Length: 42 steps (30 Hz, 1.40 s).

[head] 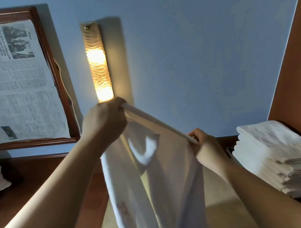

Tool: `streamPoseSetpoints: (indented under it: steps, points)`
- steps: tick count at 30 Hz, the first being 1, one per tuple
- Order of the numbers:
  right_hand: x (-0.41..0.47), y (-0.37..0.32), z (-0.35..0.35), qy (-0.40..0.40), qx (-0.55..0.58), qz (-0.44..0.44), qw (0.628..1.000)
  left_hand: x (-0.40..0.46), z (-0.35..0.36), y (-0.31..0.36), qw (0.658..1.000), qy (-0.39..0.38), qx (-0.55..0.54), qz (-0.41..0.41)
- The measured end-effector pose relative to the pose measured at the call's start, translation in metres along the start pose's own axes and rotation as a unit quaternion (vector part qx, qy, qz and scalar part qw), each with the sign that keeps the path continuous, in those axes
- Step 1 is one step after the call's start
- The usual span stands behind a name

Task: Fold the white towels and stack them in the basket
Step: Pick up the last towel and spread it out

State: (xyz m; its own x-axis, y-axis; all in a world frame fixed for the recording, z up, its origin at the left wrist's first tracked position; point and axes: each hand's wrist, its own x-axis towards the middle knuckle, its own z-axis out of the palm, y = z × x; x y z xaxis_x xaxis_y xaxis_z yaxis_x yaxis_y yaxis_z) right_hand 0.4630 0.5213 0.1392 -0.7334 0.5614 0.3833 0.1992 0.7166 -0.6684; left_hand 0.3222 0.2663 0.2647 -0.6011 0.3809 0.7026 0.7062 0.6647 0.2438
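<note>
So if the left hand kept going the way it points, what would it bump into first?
Probably the lit wall lamp. The left hand, gripping the towel, sits just below it, though depth is unclear.

Left grip (104, 122), right grip (204, 146) raised, clenched.

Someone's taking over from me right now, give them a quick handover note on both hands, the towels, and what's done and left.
Left hand: grips one top corner of the white towel, held up in the air.
Right hand: pinches the other top corner, lower than the left; the top edge runs taut between them and the rest hangs down.
Stack of folded towels: on the right. No basket can be made out in this view.
Done: a pile already folded.
Left: fold the held towel, add it to the stack, see that the towels end up in the basket.
</note>
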Motion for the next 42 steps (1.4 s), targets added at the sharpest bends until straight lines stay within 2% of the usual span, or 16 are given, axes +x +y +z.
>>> streamPoseSetpoints:
  steps: [2, 4, 7, 9, 11, 14, 17, 22, 25, 27, 30, 33, 35, 37, 38, 42]
  points:
    - [0.0, 0.015, -0.004, 0.041, 0.001, 0.041, 0.998, -0.002, 0.003, -0.022, 0.999, -0.018, 0.007, -0.033]
    - [0.006, 0.01, -0.014, 0.067, 0.01, 0.023, 0.997, -0.003, 0.013, -0.034, 0.995, -0.076, 0.02, -0.063]
    - [0.015, -0.026, -0.035, -0.016, 0.014, -0.039, 0.999, -0.013, 0.03, -0.025, 0.977, -0.191, 0.023, -0.091]
    - [0.023, -0.05, -0.042, -0.088, -0.016, -0.06, 0.994, -0.024, 0.04, -0.008, 0.973, -0.227, -0.014, -0.046]
    - [0.03, -0.068, -0.041, -0.139, -0.017, -0.053, 0.989, -0.035, 0.046, 0.017, 0.971, -0.23, -0.057, 0.014]
    - [0.034, -0.093, -0.041, -0.148, 0.064, 0.015, 0.987, -0.044, 0.05, 0.052, 0.977, -0.192, -0.069, 0.062]
    - [0.034, -0.11, -0.05, -0.161, 0.185, 0.098, 0.964, -0.042, 0.053, 0.064, 0.982, -0.128, -0.134, 0.034]
    - [0.036, -0.106, -0.059, -0.19, 0.207, 0.113, 0.953, -0.037, 0.058, 0.054, 0.968, -0.115, -0.225, -0.004]
    - [0.036, -0.096, -0.059, -0.164, 0.147, 0.022, 0.975, -0.034, 0.056, 0.047, 0.971, -0.109, -0.213, -0.006]
    - [0.03, -0.086, -0.056, -0.115, 0.049, -0.11, 0.986, -0.03, 0.049, 0.044, 0.977, -0.097, -0.192, -0.004]
    - [0.019, -0.066, -0.037, 0.022, -0.097, -0.317, 0.943, -0.023, 0.037, 0.046, 0.984, -0.096, -0.146, 0.025]
    - [0.014, -0.048, -0.019, 0.117, -0.089, -0.416, 0.898, -0.017, 0.029, 0.045, 0.991, -0.084, -0.097, 0.046]
    - [0.009, -0.046, -0.016, 0.088, -0.014, -0.357, 0.93, -0.015, 0.028, 0.041, 0.993, -0.081, -0.074, 0.053]
    - [0.002, -0.052, -0.016, 0.005, 0.089, -0.208, 0.974, -0.015, 0.029, 0.035, 0.993, -0.082, -0.065, 0.061]
    - [-0.001, -0.056, -0.017, -0.043, 0.142, -0.148, 0.978, -0.015, 0.03, 0.033, 0.992, -0.08, -0.067, 0.068]
    - [-0.009, -0.066, -0.015, -0.158, 0.379, -0.025, 0.911, -0.015, 0.032, 0.024, 0.991, -0.078, -0.065, 0.089]
